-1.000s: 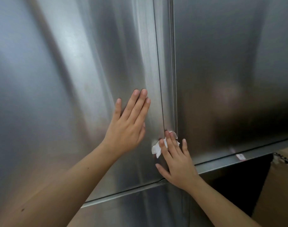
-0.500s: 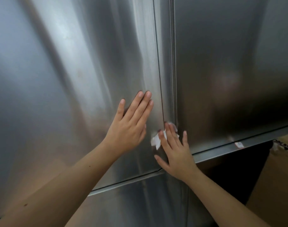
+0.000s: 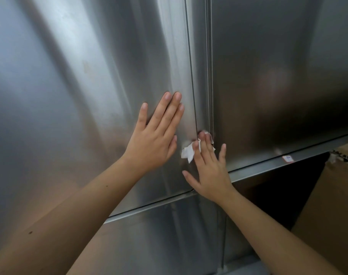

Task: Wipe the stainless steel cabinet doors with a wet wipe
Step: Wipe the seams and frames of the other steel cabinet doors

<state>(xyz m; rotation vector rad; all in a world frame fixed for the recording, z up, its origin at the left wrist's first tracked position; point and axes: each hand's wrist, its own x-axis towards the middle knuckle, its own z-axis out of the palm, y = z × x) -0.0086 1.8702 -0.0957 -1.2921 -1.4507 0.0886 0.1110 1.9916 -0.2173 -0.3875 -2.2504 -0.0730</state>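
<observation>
Two stainless steel cabinet doors fill the view, the left door (image 3: 80,96) and the right door (image 3: 278,76), meeting at a vertical seam (image 3: 201,76). My left hand (image 3: 155,139) lies flat on the left door, fingers together and pointing up, holding nothing. My right hand (image 3: 208,167) presses a small crumpled white wet wipe (image 3: 188,152) against the seam near the doors' lower edge. The fingertips cover most of the wipe.
A steel ledge (image 3: 268,167) runs under the right door, with a small sticker (image 3: 288,158) on it. Below it is a dark opening (image 3: 278,195). A brown cardboard box (image 3: 331,205) stands at the lower right. A lower steel panel (image 3: 159,235) sits beneath the left door.
Both hands have shifted slightly up the doors, the right hand sliding the wipe along the seam. The view has tilted so the ledge and box show more.
</observation>
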